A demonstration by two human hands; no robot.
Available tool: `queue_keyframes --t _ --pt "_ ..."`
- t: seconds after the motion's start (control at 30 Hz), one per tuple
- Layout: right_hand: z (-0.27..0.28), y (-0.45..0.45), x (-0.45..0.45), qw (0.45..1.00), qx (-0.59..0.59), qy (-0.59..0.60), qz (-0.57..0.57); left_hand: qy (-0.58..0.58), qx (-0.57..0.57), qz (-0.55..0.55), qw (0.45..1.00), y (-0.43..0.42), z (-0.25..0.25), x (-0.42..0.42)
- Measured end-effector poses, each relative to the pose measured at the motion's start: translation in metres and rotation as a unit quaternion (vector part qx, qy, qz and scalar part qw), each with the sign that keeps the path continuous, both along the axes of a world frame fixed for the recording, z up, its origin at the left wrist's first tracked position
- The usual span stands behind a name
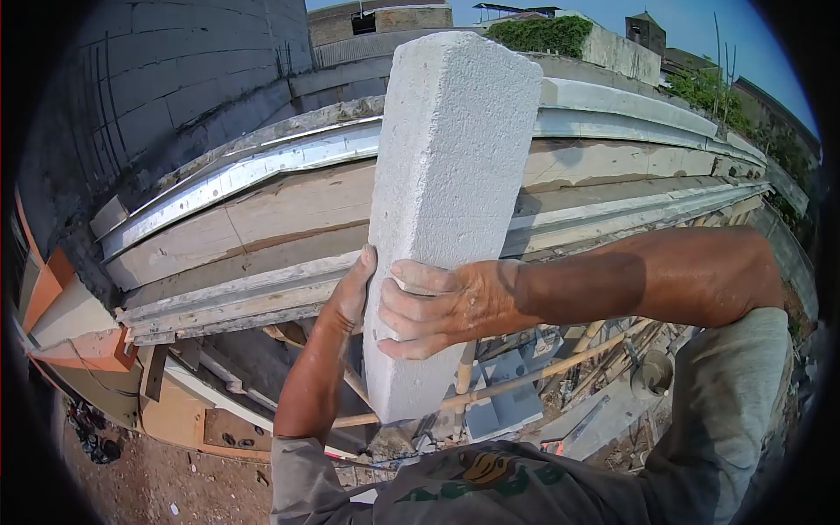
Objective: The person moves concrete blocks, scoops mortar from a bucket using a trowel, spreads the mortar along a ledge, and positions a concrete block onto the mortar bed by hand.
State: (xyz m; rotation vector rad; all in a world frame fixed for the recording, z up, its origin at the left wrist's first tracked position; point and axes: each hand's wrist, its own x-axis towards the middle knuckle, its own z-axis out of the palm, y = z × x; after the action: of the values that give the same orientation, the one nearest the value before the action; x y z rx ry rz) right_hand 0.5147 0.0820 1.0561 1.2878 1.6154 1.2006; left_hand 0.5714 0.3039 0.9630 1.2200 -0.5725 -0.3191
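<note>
Right hand point(446, 306) half-curled over edge of white block point(468, 175), left hand point(351, 293) apparently cupped alongside, open air above.

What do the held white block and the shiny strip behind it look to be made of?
White block: probably lightweight aerated concrete, matte and unpainted-looking, judging by its pitted, grainy faces.
Shiny strip: likely metal, perhaps galvanised steel, silvery and reflective, judging by its bright glare; which metal is unclear.
</note>
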Motion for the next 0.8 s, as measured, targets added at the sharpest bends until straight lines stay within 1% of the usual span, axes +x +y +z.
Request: queue_keyframes --t 0.03,0.1,0.13,0.2,0.23,0.27,0.3,0.33,0.37,0.43,0.5,0.53,0.57,0.6,0.63,0.7,0.8 --pt "-0.001 -0.005 0.003 0.998 0.030 0.052 -0.015 -0.008 0.057 0.011 0.998 0.003 0.010 0.008" --pt "0.002 -0.013 0.016 0.985 0.079 0.148 -0.038 -0.103 0.126 0.081 0.983 0.013 0.043 0.012" --pt "0.008 -0.019 0.022 0.981 0.097 0.156 -0.061 -0.151 0.160 0.114 0.969 0.019 0.058 0.007" --pt "0.023 -0.035 0.032 0.969 0.135 0.170 -0.115 -0.227 0.183 0.261 0.920 0.055 0.075 -0.011" --pt "0.037 -0.040 0.032 0.959 0.141 0.176 -0.172 -0.211 0.130 0.318 0.915 0.074 0.076 -0.020" --pt "0.057 -0.044 0.028 0.944 0.146 0.185 -0.230 -0.200 0.039 0.368 0.907 0.095 0.068 -0.023" --pt "0.071 -0.046 0.030 0.926 0.149 0.194 -0.288 -0.199 -0.010 0.449 0.871 0.108 0.057 -0.025" --pt "0.079 -0.049 0.038 0.924 0.185 0.174 -0.286 -0.197 -0.059 0.523 0.827 0.116 0.045 -0.027" --pt "0.087 -0.051 0.047 0.920 0.221 0.153 -0.285 -0.193 -0.059 0.550 0.810 0.114 0.032 -0.028" --pt "0.107 -0.054 0.071 0.909 0.281 0.144 -0.272 -0.185 -0.064 0.600 0.776 0.101 0.009 -0.023" --pt "0.130 -0.058 0.099 0.893 0.332 0.174 -0.249 -0.217 0.022 0.599 0.771 0.069 0.002 -0.009" --pt "0.144 -0.057 0.111 0.873 0.342 0.206 -0.280 -0.252 0.083 0.603 0.752 0.051 0.000 0.000" --pt "0.161 -0.052 0.122 0.851 0.351 0.234 -0.311 -0.287 0.140 0.607 0.728 0.033 -0.003 0.009" --pt "0.175 -0.046 0.131 0.828 0.361 0.260 -0.340 -0.340 0.212 0.615 0.679 0.018 -0.004 0.019" --pt "0.185 -0.040 0.139 0.829 0.362 0.263 -0.336 -0.392 0.280 0.618 0.621 0.004 -0.004 0.029" --pt "0.198 -0.029 0.158 0.828 0.364 0.270 -0.329 -0.423 0.313 0.619 0.583 -0.023 -0.015 0.047" --pt "0.211 -0.019 0.202 0.798 0.339 0.406 -0.290 -0.438 0.360 0.625 0.536 -0.038 -0.028 0.064"
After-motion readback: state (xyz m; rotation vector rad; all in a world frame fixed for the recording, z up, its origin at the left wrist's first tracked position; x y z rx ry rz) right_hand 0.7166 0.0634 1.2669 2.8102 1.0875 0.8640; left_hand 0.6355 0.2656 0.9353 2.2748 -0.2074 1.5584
